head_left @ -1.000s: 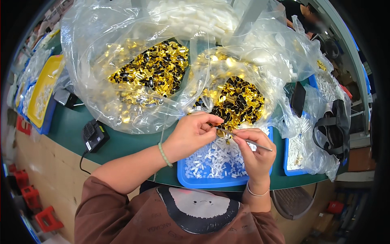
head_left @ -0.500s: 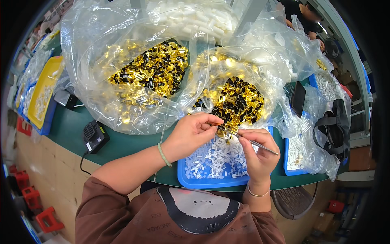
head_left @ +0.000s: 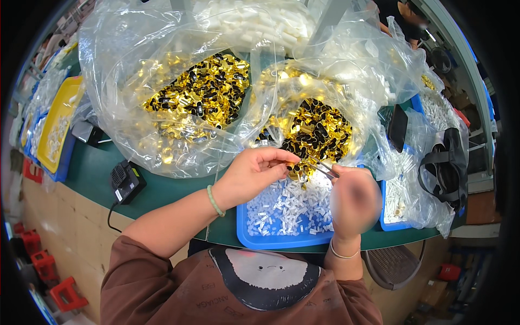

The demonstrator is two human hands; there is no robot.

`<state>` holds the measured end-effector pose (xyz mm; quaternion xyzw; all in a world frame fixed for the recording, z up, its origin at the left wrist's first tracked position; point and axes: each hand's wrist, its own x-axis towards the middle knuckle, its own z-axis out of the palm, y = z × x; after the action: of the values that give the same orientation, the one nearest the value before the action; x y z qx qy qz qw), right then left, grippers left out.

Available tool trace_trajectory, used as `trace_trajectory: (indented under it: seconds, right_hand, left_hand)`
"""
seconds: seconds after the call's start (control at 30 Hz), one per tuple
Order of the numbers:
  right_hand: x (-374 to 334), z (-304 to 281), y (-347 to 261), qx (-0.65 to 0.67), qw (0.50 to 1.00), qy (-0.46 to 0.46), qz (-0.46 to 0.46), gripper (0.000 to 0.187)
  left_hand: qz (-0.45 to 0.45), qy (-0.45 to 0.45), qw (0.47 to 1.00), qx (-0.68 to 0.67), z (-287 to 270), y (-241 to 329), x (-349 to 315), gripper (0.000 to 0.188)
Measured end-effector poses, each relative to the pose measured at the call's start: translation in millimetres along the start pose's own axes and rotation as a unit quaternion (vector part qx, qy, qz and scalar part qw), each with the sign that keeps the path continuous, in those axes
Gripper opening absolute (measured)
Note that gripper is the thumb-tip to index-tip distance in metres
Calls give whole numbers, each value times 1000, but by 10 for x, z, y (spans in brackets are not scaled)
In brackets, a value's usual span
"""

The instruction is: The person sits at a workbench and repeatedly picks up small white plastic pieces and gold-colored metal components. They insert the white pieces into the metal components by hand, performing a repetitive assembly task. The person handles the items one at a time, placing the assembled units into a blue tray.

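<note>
My left hand (head_left: 250, 174) is closed in a pinch, its thumb and forefinger on a small gold piece (head_left: 291, 164) mostly hidden by the fingertips. A pair of metal tweezers (head_left: 324, 168) is in my right hand (head_left: 355, 203), with the two prongs showing apart and the tips close to the gold piece. Whether the tips grip anything is too small to tell. Part of the right hand is blurred. Below both hands lies a blue tray (head_left: 254, 242) with many small white plastic pieces (head_left: 287, 208). Just beyond them, gold-and-black parts (head_left: 319, 130) fill an open clear bag.
Another clear bag of gold-and-black parts (head_left: 216, 92) lies at the left, with white tubes (head_left: 260, 24) behind. A black device (head_left: 127, 183) with a cable sits near the table's left edge. At right are a blue tray (head_left: 395, 226) and a black bag (head_left: 447, 168).
My right hand has turned, and the tweezers now show two separate prongs instead of one line. My left hand stays in nearly the same place, still pinching.
</note>
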<state>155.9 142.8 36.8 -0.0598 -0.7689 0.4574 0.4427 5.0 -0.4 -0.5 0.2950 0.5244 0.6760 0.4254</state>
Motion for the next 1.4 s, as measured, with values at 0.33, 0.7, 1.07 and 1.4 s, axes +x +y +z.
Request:
trace_trajectory:
  seconds: [0.33,0.7,1.07,1.4]
  right_hand:
    - [-7,21,6,2,1000,-4,-17,18]
    - [3,55,-19,1,998,-44,46,15]
    - [16,142,25,-201,949,-242,6,38]
    - [-51,88,60,-124,958,-249,66,33]
  left_hand:
    - [-20,-2,1000,24,-44,7,0,19]
    - [-33,4,999,-10,-49,35,-1,28]
    - [8,2,1000,-1,35,-3,-36,34]
    - [22,0,989,144,74,73,-80,26]
